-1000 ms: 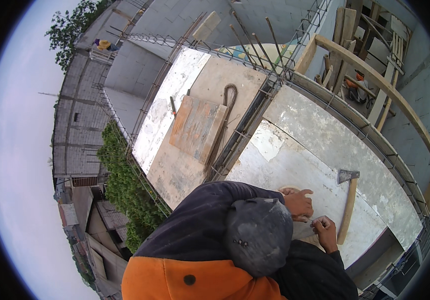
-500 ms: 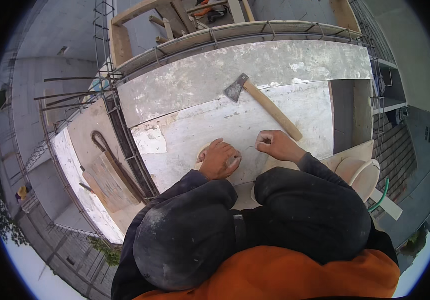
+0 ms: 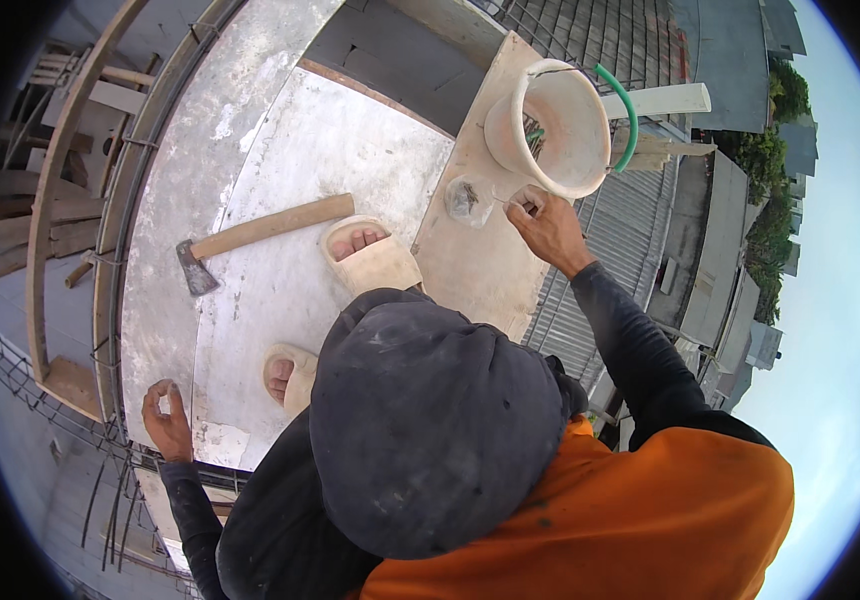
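Observation:
Out to the right, my right hand (image 3: 548, 228) pinches a thin nail (image 3: 499, 200) between thumb and fingertips. It is just beside a small clear plastic bag (image 3: 470, 201) with dark small pieces in it, below the rim of a whitish bucket (image 3: 562, 125). My left hand (image 3: 168, 424) is at the far left edge of the pale board (image 3: 280, 160), its fingers curled toward the thumb; whatever they hold, if anything, is too small to make out. An axe (image 3: 270, 228) with a wooden handle lies on the board, apart from both hands.
My feet in cream sandals (image 3: 375, 262) rest on the board. The bucket has a green hose-covered handle (image 3: 632, 120) and stands on a plywood strip (image 3: 490, 255). Steel bars and wooden framing (image 3: 45, 230) run along the left; corrugated roofing (image 3: 605, 270) drops away at right.
My view has swung to the right. My hands, close together before, are far apart: the right has moved to the plastic bag by the bucket, the left out to the board's edge.

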`<state>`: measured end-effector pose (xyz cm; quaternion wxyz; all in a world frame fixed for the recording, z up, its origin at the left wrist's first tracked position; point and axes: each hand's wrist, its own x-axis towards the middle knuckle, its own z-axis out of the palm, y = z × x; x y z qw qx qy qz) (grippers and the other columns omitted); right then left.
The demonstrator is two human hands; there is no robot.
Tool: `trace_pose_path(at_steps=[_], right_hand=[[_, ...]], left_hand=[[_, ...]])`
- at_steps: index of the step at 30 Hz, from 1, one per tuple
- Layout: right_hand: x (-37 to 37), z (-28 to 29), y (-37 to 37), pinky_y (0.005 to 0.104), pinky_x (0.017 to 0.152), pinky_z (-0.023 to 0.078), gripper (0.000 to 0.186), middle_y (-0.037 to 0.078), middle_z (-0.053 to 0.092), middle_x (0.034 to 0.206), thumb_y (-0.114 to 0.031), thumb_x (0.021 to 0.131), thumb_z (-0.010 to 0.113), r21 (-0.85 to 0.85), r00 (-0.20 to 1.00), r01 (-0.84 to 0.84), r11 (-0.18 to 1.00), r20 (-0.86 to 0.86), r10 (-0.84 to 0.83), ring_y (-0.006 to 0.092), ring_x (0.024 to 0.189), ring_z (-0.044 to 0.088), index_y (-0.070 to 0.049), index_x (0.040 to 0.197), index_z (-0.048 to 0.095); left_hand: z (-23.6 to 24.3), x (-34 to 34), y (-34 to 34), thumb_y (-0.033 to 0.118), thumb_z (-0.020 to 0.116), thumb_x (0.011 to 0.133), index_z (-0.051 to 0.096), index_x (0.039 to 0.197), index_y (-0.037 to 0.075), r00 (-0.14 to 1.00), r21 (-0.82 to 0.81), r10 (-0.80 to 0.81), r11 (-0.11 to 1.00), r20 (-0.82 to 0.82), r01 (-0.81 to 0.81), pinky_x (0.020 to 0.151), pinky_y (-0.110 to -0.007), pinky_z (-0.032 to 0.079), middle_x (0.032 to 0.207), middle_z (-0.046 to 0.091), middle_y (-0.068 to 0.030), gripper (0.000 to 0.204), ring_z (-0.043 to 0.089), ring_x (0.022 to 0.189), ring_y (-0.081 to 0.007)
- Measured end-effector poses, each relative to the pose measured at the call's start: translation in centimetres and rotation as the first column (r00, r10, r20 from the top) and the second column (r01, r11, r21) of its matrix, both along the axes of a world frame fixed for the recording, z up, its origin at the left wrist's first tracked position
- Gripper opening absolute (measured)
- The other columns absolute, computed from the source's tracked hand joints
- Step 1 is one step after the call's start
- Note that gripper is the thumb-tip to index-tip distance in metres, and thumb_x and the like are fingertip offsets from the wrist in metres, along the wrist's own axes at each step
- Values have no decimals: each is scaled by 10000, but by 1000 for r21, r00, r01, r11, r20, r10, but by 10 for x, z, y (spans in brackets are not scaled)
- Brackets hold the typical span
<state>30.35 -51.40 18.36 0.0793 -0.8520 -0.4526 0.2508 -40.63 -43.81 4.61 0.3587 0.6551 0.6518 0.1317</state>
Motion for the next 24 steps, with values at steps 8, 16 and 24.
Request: trace_pose_path(at_steps=[8, 16, 24], right_hand=[[9, -58, -10, 478, 838, 568, 370, 205, 773, 970, -391, 994, 679, -8, 1000, 22, 1000, 1, -22, 400, 909, 747, -65, 1130, 789], [-11, -71, 10, 472, 885, 573, 418, 178, 745, 1144, -438, 937, 758, -95, 982, -135, 986, 118, 146, 381, 992, 733, -89, 1166, 781], [-17, -90, 17, 500, 866, 569, 378, 164, 765, 1000, -372, 854, 829, -215, 965, -187, 959, 145, 221, 381, 982, 720, -96, 1089, 725]], left_hand=[[22, 41, 22, 120, 684, 1057, 714, 1211, -21, 991, 22, -59, 998, 121, 57, 1070, -401, 496, 1225, 712, -161, 211, 664, 1176, -293], [28, 115, -98, 50, 728, 941, 640, 1401, 50, 957, 138, -289, 949, 14, 285, 1141, -553, 456, 1433, 640, -179, 469, 559, 1355, -437], [25, 148, -155, 107, 809, 875, 719, 1332, 149, 999, 43, -16, 999, 43, 14, 1166, -532, 454, 1421, 665, -125, 468, 529, 1424, -417]])
